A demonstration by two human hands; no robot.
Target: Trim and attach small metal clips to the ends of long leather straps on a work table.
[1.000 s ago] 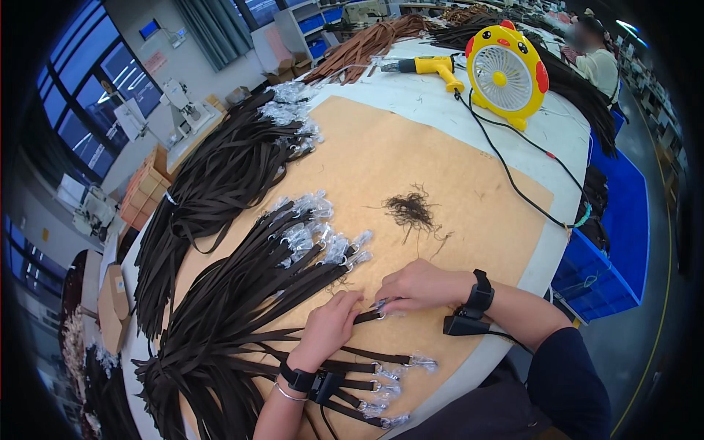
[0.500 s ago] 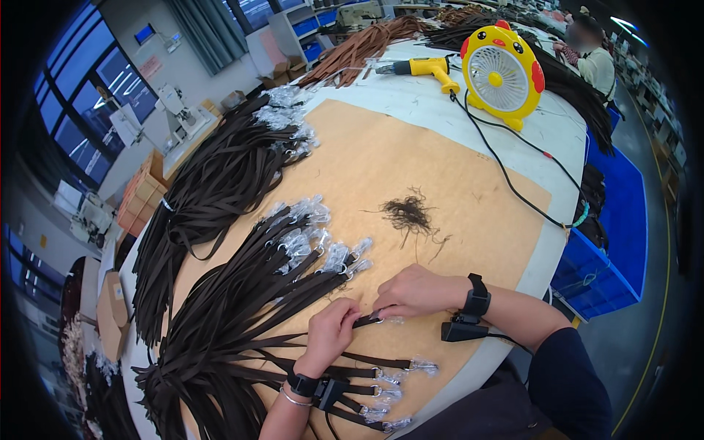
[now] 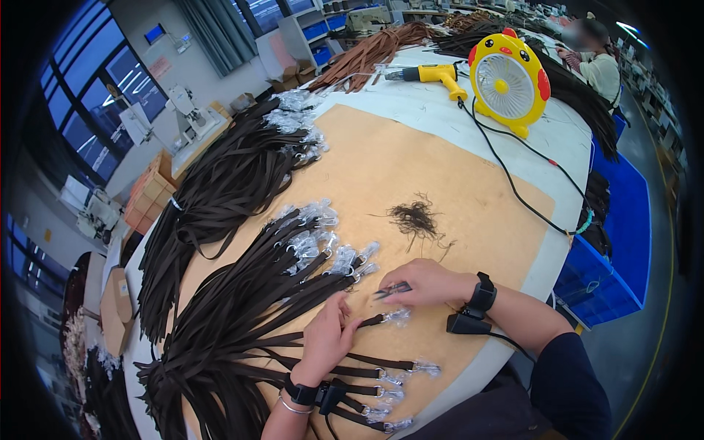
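My left hand [image 3: 327,336] is closed on a dark brown strap [image 3: 372,321] near its end. A metal clip wrapped in clear plastic [image 3: 397,316] sticks out past the fingers. Just above and to the right, my right hand [image 3: 431,283] grips small dark thread snips [image 3: 393,291], their blades pointing left toward the left hand. Below lie several more strap ends [image 3: 381,361] with plastic-wrapped clips. A large pile of straps [image 3: 220,323] spreads to the left, with a row of wrapped clips [image 3: 345,259] beyond my left hand.
A tied strap bundle [image 3: 227,169] lies at the far left of the brown board [image 3: 499,191]. Dark thread scraps [image 3: 413,216] sit mid-board. Behind stand a yellow heat gun [image 3: 436,74] and a yellow chick-shaped fan [image 3: 506,86]. Blue bins [image 3: 605,290] flank the table's right; a person [image 3: 598,70] works beyond.
My hands have drawn apart. The snips now show in my right hand, and the held strap's end shows more fully. The whole view has shifted slightly.
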